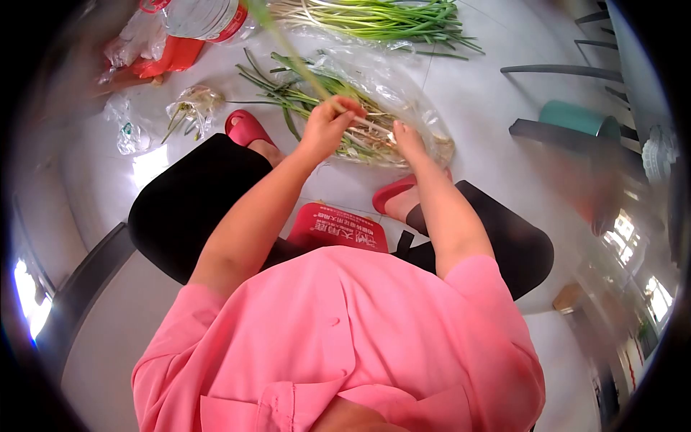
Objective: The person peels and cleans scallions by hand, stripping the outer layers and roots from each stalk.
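A single scallion (373, 125) is stretched between my two hands over the floor. My left hand (327, 131) closes around its stalk, and the blurred green leaves rise past it toward the top of the view. The fingers of my right hand (408, 142) pinch the white root end. Beneath my hands, a pile of untrimmed scallions (288, 93) with brownish roots lies on a clear plastic bag (385, 83). Farther off, a bundle of scallions (360, 20) with pale stalks and bright green leaves rests on the floor.
A large clear plastic bottle (198, 18) and a red bag (176, 57) are at the upper left. Nearby, a small plastic bag (194, 108) holds plant scraps. A red printed item (338, 227) lies between my legs. Dark chair legs (561, 70) and a green container (576, 117) stand right.
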`<state>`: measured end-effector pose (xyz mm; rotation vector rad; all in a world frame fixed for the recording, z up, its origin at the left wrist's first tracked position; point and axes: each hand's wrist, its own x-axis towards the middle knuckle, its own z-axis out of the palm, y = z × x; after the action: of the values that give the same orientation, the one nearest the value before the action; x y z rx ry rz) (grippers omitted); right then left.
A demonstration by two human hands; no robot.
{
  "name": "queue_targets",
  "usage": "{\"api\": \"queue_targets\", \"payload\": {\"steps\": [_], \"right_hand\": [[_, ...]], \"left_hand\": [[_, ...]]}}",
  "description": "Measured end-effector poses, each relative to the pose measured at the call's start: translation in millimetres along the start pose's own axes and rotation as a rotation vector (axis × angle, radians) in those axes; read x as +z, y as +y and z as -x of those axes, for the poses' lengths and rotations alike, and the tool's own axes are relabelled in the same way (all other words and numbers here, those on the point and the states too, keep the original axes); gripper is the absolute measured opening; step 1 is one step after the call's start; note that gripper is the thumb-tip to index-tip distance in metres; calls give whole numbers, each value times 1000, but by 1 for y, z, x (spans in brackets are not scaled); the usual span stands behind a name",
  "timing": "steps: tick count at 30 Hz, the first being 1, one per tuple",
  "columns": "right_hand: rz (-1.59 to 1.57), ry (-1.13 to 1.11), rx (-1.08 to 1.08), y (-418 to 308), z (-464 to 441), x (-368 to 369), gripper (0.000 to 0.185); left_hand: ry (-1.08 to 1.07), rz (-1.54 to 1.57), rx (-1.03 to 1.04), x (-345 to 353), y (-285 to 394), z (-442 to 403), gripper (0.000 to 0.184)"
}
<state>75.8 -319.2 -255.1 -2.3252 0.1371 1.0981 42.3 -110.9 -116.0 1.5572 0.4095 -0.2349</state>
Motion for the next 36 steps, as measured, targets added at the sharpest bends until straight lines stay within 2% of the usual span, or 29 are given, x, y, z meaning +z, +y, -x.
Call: {"api": "queue_targets", "payload": {"steps": [3,6,7,11,13,15,17,18,19,21,22,24,25,28,29,30,31,32,33,34,36], "right_hand": [[34,10,-63,3,5,2,54],[-4,24,-66,5,5,2,53],[-5,21,-68,3,8,1,53],[-7,14,-156,1,9,-3,48],[-32,-3,-144,12,2,1,47],[-57,-10,-142,18,-4,0,45],[-99,-60,-63,17,-1,-5,39],[-96,-64,-58,16,-1,-7,39],[-130,-108,-19,15,-1,-9,37],[-158,-152,18,16,-2,-11,35],[-140,-153,-19,18,-3,-10,34],[-120,-156,-56,18,-1,-14,33],[-40,-195,-45,12,5,-20,33],[111,-294,-12,-1,10,-32,32],[182,-347,11,-4,8,-33,32],[181,-344,8,-4,7,-32,32],[50,-313,-17,-2,8,-28,30],[-77,-285,-41,0,9,-26,30],[-70,-289,-43,1,9,-24,30],[-102,-311,-64,1,9,-23,28],[-127,-333,-82,4,7,-21,27]], "left_hand": [[-21,105,-17,9,5,-31,7],[10,-606,-50,10,22,-60,16],[-24,-796,80,4,16,-74,15],[-22,-1024,-24,-24,30,-110,14],[-40,-1185,65,-43,39,-132,15],[1,-1323,66,-53,54,-144,19],[35,-1379,127,-70,49,-166,28],[32,-1487,81,-73,53,-172,32],[-19,-1525,133,-81,57,-179,31],[-161,-1528,-236,-75,82,-193,31],[-160,-1524,-239,-82,70,-196,31],[182,-1653,499,-99,31,-203,26],[182,-1652,496,-96,25,-199,26],[-40,-1375,336,-80,9,-175,34],[-20,-1214,311,-64,-1,-152,26],[-143,-1132,201,-52,-17,-135,30],[-160,-943,-50,-35,-14,-104,33],[-173,-642,-161,-25,-49,-87,34],[-156,-345,-273,-16,-84,-71,38],[-149,-133,-518,-4,-89,-56,36],[39,283,-1016,18,-96,-27,32]]}}
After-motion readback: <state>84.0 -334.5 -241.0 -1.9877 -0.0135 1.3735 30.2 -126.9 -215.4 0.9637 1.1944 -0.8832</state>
